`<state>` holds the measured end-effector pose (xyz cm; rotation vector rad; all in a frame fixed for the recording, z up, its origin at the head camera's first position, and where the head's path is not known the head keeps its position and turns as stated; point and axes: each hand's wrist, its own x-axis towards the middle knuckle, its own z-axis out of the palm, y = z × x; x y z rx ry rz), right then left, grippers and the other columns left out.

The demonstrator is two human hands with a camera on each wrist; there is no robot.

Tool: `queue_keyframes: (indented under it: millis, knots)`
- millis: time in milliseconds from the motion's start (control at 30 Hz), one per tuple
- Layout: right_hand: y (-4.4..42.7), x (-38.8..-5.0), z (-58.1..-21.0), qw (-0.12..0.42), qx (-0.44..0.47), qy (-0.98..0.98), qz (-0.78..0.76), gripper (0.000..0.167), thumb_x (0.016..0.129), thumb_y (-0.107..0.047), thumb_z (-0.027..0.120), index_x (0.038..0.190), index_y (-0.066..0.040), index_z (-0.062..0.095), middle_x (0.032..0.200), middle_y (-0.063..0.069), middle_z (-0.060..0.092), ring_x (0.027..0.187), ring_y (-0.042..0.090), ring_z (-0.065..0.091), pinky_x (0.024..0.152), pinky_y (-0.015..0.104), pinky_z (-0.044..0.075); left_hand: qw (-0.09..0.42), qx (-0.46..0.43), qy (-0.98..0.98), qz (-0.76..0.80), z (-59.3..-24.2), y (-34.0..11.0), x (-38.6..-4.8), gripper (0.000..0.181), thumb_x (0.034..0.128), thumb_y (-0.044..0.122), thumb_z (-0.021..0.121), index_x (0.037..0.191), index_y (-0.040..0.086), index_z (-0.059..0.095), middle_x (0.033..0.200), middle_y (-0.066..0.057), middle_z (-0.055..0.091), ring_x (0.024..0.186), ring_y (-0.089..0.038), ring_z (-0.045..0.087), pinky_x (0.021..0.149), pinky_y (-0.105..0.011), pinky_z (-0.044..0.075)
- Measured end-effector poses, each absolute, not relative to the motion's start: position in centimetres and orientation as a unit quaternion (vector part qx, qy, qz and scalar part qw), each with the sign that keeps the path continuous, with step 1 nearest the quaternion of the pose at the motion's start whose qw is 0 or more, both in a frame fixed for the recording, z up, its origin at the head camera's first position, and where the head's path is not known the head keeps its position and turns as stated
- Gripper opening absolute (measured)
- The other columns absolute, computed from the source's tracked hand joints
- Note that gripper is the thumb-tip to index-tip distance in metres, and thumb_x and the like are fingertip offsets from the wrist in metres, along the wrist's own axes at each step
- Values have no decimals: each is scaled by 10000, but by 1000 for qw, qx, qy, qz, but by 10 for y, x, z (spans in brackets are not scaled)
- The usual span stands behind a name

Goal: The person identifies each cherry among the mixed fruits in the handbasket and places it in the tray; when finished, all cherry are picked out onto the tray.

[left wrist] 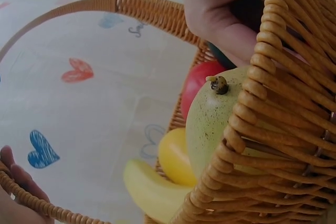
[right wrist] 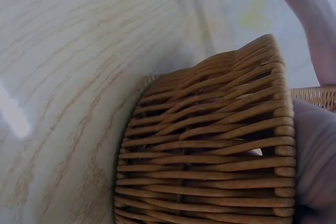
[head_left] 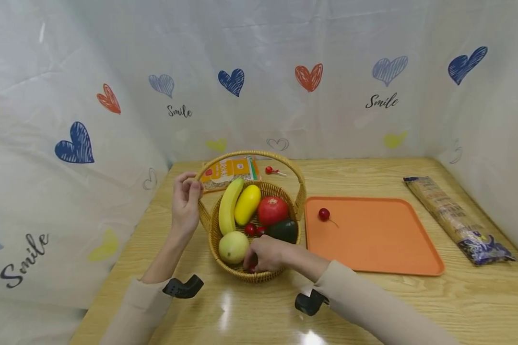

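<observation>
A wicker basket [head_left: 213, 249] with a tall arched handle [head_left: 259, 153] stands on the table. My left hand [head_left: 186, 203] grips the handle's left side; fingers wrap it in the left wrist view. Inside lie a banana [head_left: 228, 211], a yellow mango-like fruit [head_left: 248, 205], a red pomegranate [head_left: 273, 211], a dark green avocado-like fruit [head_left: 284, 231], a pale green round fruit [head_left: 234, 247] and cherries [head_left: 250, 230]. Reaching over the near rim, my right hand [head_left: 265, 253] pinches a dark red cherry [head_left: 252, 270] low in the basket, its fingertips partly hidden. Wicker blocks them in the right wrist view.
Right of the basket lies an orange tray [head_left: 375, 239] bearing one cherry [head_left: 324, 214] with a stem. A long packaged bag [head_left: 457, 215] lies at the far right. Behind the basket are an orange food packet [head_left: 229, 172] and a red lollipop [head_left: 269, 170].
</observation>
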<state>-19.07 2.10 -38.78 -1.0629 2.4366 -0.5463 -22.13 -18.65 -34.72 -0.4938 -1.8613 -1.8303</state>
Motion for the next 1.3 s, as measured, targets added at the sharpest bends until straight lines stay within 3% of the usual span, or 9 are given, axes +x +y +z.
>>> queue_keyframes:
  millis: [167,400,667,933,1133,1300]
  knots:
    - [26,-191,-389,195,-392,871,-224,142,791,-61,738,880,-171,747,792,-138,654,772,-28,567,709,130,459,236,-182,-677,-673,-349,-189,-221,227,1008,115,431,1221,37,442,918,-18,521,826,-145,476,754,-265,421]
    - [37,-185,-379,142,-417,847,-297,213,765,-67,733,969,-129,728,855,-79,647,753,49,571,662,157,458,244,-204,-669,-672,-355,-197,-218,322,982,46,473,1294,-24,432,1017,-45,578,904,-186,572,839,-257,489]
    - [63,-174,-363,133,-388,814,-411,242,807,-69,700,1038,-143,703,975,-69,643,843,97,588,729,262,522,269,-242,-676,-642,-359,-202,-217,382,953,-75,457,1331,-21,452,1095,-89,597,925,-176,593,812,-241,509]
    - [112,-177,-347,169,-346,744,-547,250,856,-55,666,1106,-59,661,1024,33,663,924,196,614,759,327,543,265,-247,-682,-635,-358,-203,-216,379,958,-55,466,1335,-29,447,1111,-119,596,933,-196,600,818,-256,515]
    - [160,-194,-343,168,-310,689,-633,277,870,9,632,1141,63,606,1068,123,646,949,232,632,818,403,535,259,-246,-678,-642,-361,-205,-215,389,958,-46,473,1344,-43,426,1123,-260,552,946,-224,600,838,-290,516]
    - [199,-210,-346,131,-226,698,-667,268,877,16,621,1145,-2,619,1085,56,655,966,202,636,822,380,537,259,-248,-682,-638,-363,-205,-216,397,962,-45,464,1356,-44,415,1128,-308,522,945,-196,602,847,-275,511]
